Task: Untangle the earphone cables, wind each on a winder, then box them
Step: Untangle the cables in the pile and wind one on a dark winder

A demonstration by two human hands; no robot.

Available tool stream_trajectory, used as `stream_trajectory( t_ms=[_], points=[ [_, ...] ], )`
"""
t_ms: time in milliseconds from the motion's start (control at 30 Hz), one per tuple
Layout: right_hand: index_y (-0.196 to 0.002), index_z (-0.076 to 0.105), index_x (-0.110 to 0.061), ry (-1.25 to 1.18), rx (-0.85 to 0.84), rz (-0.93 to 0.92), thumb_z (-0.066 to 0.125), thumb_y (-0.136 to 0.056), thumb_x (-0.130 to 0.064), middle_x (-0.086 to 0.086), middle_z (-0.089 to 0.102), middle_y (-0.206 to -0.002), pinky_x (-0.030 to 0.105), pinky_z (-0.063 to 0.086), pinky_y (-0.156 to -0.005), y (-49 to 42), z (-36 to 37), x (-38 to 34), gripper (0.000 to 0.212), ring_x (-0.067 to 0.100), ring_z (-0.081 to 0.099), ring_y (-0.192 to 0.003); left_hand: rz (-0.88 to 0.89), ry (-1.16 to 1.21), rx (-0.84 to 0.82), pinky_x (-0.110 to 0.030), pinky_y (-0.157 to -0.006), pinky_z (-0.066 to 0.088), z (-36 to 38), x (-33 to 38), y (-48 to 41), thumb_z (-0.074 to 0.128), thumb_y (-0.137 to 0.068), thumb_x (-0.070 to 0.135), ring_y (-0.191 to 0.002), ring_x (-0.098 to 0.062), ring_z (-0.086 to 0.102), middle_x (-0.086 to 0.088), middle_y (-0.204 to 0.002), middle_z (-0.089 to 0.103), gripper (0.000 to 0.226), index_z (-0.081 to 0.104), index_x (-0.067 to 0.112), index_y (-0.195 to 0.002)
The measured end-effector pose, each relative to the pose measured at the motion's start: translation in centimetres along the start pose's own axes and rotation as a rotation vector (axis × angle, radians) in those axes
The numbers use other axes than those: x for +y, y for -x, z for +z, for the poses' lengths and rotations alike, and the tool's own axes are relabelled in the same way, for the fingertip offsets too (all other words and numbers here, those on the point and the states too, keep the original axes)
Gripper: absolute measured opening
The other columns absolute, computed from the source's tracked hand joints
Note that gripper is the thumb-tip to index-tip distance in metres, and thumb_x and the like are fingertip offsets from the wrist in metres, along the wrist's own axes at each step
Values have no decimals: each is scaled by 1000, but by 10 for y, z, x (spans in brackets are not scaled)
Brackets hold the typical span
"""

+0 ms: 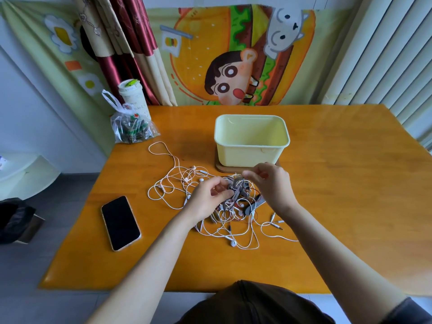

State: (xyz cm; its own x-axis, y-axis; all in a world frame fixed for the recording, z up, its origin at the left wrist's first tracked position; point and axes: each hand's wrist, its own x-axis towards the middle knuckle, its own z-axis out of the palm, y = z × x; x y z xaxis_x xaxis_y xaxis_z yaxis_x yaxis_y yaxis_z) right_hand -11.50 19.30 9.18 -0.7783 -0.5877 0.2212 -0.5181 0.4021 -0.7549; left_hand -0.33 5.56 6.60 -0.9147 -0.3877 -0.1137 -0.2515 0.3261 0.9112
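A tangle of white earphone cables (177, 181) lies spread on the wooden table (339, 195), with a thin red wire mixed in. Several grey winders (253, 206) sit inside the knot. My left hand (208, 199) grips one grey winder with cable wrapped round it, just above the pile. My right hand (271, 183) pinches a white strand beside that winder. A pale yellow open box (251, 140) stands behind the pile on a brown mat, with nothing inside.
A black phone (120, 223) lies face up at the left of the table. A clear plastic bag (131, 127) with small items and a lidded paper cup (133, 97) stand at the back left corner. A cartoon cloth hangs behind.
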Motion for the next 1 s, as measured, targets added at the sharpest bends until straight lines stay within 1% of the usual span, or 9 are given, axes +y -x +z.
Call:
stream_trajectory(
  t_ms=[133, 200, 333, 433, 633, 733, 833, 933, 1000],
  points=[
    [-76, 64, -9, -164, -83, 119, 65, -85, -30, 0, 68, -70, 31, 56, -69, -2, 4, -2, 23, 19, 68, -70, -27, 102, -53, -19, -75, 49, -1, 3, 4, 61, -91, 17, -87, -14, 61, -3, -94, 65, 8, 61, 23, -96],
    [-77, 63, -6, -201, -98, 128, 63, -88, -26, -5, 66, -66, 28, 55, -69, -3, 5, -5, 22, 17, 67, -67, -35, 131, -66, -14, -71, 48, -3, 5, 4, 60, -91, 18, -82, -9, 59, 3, -90, 63, 10, 60, 27, -94],
    [-76, 61, -7, -232, -79, 174, 61, -89, -28, -4, 66, -65, 25, 54, -67, -5, 10, -6, 25, 18, 67, -65, -44, 110, -42, -27, -78, 49, -5, 4, 1, 59, -92, 20, -84, -17, 60, 0, -87, 62, 6, 60, 25, -94],
    [-72, 59, -12, -250, -75, 182, 58, -92, -28, -6, 65, -63, 21, 52, -64, -7, 13, -9, 25, 9, 62, -58, -44, 93, 4, -38, -84, 50, -3, 2, 1, 58, -93, 22, -88, -22, 61, -1, -89, 62, 8, 61, 19, -100],
    [-77, 60, -8, -262, -97, 161, 51, -96, -30, 0, 68, -68, 30, 54, -69, -8, 18, -9, 30, 14, 65, -65, -58, 149, 61, -49, -87, 52, -3, -1, 3, 57, -93, 18, -90, -27, 62, -2, -91, 62, 10, 63, 26, -97],
    [-75, 58, -10, -298, -96, 155, 48, -97, -28, -1, 67, -65, 24, 54, -64, -9, 15, -11, 31, 6, 63, -58, -44, 182, 60, -48, -86, 53, -2, -1, 4, 57, -93, 18, -88, -26, 62, 4, -89, 63, 13, 63, 28, -98],
    [-70, 56, -12, -335, -115, 181, 48, -98, -27, 0, 65, -63, 19, 52, -57, -14, 9, -15, 32, 1, 61, -52, -19, 176, 42, -40, -86, 53, -3, 1, 5, 57, -93, 19, -92, -28, 62, 2, -92, 64, 14, 62, 31, -99],
    [-67, 54, -11, -399, -170, 243, 47, -98, -27, 0, 60, -61, 18, 46, -54, -15, 8, -14, 35, 7, 58, -52, 13, 281, 27, -30, -87, 52, -2, 7, 6, 56, -92, 17, -93, -23, 63, 6, -92, 65, 12, 61, 26, -100],
    [-67, 56, -7, -391, -195, 250, 48, -97, -28, 0, 55, -59, 22, 43, -57, -12, 10, -11, 37, 12, 52, -55, 4, 429, 62, -31, -89, 53, -4, 12, 5, 56, -92, 13, -94, -22, 64, 2, -94, 66, 11, 60, 20, -100]
  ],
)
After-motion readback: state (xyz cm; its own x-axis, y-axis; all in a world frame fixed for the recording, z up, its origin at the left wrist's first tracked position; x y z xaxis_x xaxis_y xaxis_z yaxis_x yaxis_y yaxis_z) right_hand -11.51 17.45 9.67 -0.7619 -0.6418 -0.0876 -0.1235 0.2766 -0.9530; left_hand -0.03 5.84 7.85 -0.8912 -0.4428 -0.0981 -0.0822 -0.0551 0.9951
